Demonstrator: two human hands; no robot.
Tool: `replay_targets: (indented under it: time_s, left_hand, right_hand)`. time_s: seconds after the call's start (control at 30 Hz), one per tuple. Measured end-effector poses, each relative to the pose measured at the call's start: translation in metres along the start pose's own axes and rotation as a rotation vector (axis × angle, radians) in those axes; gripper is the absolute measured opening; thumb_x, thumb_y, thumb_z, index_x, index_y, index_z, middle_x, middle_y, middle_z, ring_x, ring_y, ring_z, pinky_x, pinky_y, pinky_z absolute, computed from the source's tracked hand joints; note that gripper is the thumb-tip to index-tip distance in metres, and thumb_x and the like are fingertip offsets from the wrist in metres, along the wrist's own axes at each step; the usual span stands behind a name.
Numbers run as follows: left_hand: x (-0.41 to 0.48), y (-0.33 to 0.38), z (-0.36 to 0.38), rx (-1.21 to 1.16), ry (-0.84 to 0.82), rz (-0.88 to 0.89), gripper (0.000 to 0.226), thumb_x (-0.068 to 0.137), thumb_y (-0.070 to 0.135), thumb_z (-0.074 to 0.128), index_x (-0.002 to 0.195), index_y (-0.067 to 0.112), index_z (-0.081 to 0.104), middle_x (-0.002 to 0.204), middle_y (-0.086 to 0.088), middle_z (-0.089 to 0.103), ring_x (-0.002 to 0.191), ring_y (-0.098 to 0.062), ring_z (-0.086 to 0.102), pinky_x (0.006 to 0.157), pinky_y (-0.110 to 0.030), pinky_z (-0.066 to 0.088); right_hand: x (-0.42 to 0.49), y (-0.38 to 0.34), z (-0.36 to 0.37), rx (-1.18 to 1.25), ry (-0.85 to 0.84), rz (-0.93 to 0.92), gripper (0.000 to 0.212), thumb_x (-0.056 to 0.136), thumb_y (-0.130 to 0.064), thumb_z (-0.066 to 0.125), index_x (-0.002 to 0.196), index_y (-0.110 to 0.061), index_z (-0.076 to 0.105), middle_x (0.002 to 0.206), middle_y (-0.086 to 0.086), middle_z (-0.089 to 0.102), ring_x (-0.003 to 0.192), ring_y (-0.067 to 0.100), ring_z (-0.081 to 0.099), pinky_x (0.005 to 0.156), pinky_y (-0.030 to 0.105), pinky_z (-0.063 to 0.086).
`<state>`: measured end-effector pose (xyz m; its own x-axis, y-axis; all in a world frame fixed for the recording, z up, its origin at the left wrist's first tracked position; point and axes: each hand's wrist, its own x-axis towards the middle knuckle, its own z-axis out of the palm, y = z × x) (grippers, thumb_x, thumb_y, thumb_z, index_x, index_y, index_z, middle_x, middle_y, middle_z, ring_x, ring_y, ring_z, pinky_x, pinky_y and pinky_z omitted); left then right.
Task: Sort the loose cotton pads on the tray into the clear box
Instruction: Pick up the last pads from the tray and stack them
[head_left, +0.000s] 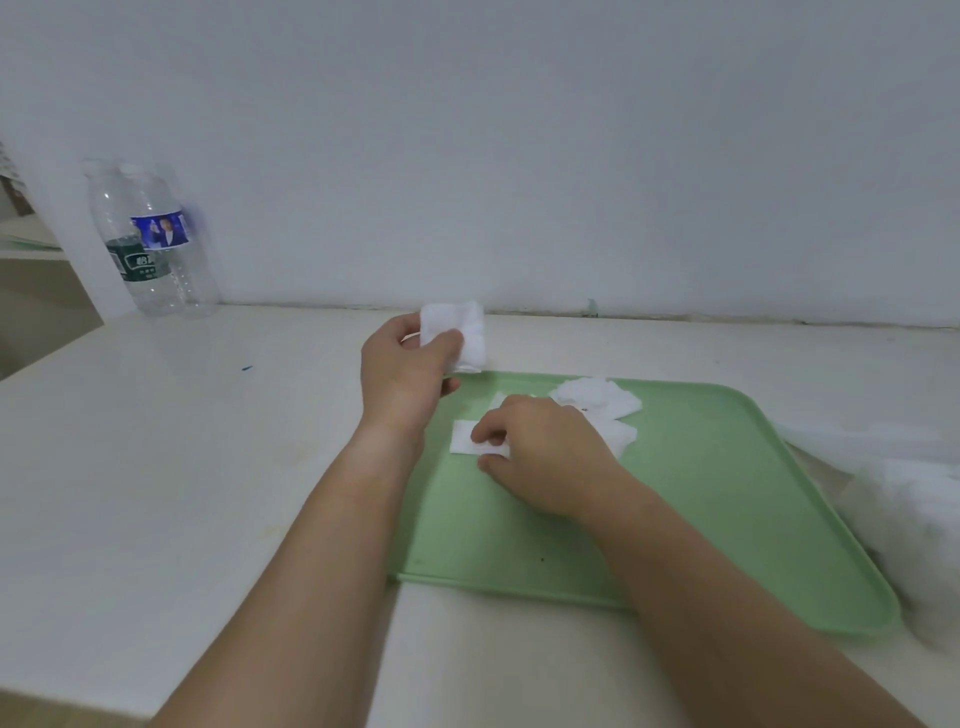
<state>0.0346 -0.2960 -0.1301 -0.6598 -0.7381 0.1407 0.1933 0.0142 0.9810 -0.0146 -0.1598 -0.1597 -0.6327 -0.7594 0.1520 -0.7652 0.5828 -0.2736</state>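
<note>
A green tray (701, 519) lies on the white table. My left hand (400, 374) is raised over the tray's far left corner and grips a stack of white cotton pads (457, 330), possibly inside a clear box; I cannot tell. My right hand (540, 457) rests on the tray and pinches a single flat cotton pad (465, 439) between thumb and fingers. Several loose cotton pads (597, 400) lie in a small heap just beyond my right hand, partly hidden by it.
Two clear plastic water bottles (156, 244) stand at the back left against the white wall. A crumpled clear plastic bag (914, 499) lies off the tray's right edge. The table's left edge drops away at the far left.
</note>
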Motion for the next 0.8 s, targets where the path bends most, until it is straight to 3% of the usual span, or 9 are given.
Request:
replay_targets:
  time_s: [0.07,0.2,0.33,0.5,0.57,0.63,0.7,0.8]
  left_hand:
    - [-0.001,0.0,0.001,0.005,-0.017,-0.001,0.016,0.089,0.01,0.067,0.104,0.016,0.069,0.088,0.003,0.073,0.068,-0.006,0.067,0.059,-0.02,0.055]
    - [-0.001,0.0,0.003,0.021,-0.046,0.003,0.013,0.089,0.009,0.068,0.098,0.019,0.068,0.084,0.005,0.073,0.069,-0.007,0.068,0.059,-0.02,0.056]
    - [-0.001,-0.001,0.004,0.03,-0.033,0.015,0.014,0.089,0.008,0.067,0.099,0.018,0.067,0.087,0.003,0.072,0.07,-0.009,0.068,0.059,-0.021,0.057]
    - [0.005,-0.004,0.0,-0.012,0.049,0.011,0.024,0.09,0.006,0.064,0.114,0.008,0.066,0.094,-0.002,0.069,0.071,-0.008,0.068,0.06,-0.02,0.057]
    - [0.006,-0.006,0.0,-0.008,0.033,0.001,0.025,0.092,0.007,0.063,0.117,0.008,0.065,0.097,-0.003,0.069,0.066,-0.003,0.068,0.06,-0.019,0.056]
    - [0.005,-0.008,0.002,-0.008,-0.001,-0.014,0.025,0.092,0.008,0.063,0.118,0.008,0.065,0.1,-0.004,0.069,0.069,-0.004,0.068,0.061,-0.019,0.056]
    - [0.004,-0.009,0.004,-0.013,-0.019,-0.022,0.025,0.092,0.008,0.063,0.118,0.007,0.065,0.103,-0.006,0.07,0.074,-0.008,0.069,0.062,-0.019,0.056]
    - [0.003,-0.008,0.006,-0.008,-0.027,-0.023,0.025,0.092,0.008,0.063,0.117,0.008,0.066,0.104,-0.007,0.071,0.075,-0.009,0.07,0.064,-0.02,0.057]
  right_hand:
    - [0.002,-0.002,0.001,-0.072,0.007,0.008,0.029,0.094,-0.043,0.059,0.121,-0.033,0.065,0.118,-0.005,0.059,0.109,0.021,0.056,0.09,0.035,0.043]
    - [0.003,-0.006,0.0,-0.069,0.02,-0.001,0.005,0.095,-0.033,0.062,0.096,-0.03,0.067,0.104,-0.004,0.056,0.101,0.023,0.056,0.083,0.035,0.044]
    - [0.004,-0.001,-0.001,-0.051,0.025,-0.029,0.01,0.096,-0.023,0.059,0.088,-0.028,0.059,0.1,-0.004,0.055,0.095,0.02,0.053,0.08,0.035,0.044]
    - [0.004,0.008,-0.013,0.82,0.277,0.227,0.007,0.098,-0.019,0.061,0.092,-0.017,0.064,0.071,-0.009,0.06,0.059,0.002,0.054,0.058,0.018,0.041]
    - [0.004,0.011,-0.018,1.13,0.291,0.337,0.004,0.096,-0.013,0.062,0.096,-0.013,0.066,0.076,-0.002,0.063,0.056,0.007,0.056,0.054,0.021,0.042]
    - [0.003,0.014,-0.021,1.389,0.262,0.429,0.013,0.094,-0.006,0.062,0.107,-0.009,0.064,0.084,0.005,0.062,0.055,0.013,0.052,0.047,0.025,0.038]
    - [0.003,0.016,-0.022,1.523,0.232,0.443,0.027,0.091,-0.002,0.061,0.117,-0.006,0.062,0.087,0.008,0.061,0.055,0.014,0.049,0.043,0.025,0.034]
    - [0.003,0.016,-0.026,1.526,0.23,0.374,0.032,0.089,-0.003,0.063,0.12,-0.008,0.064,0.083,0.003,0.063,0.059,0.013,0.05,0.046,0.026,0.036]
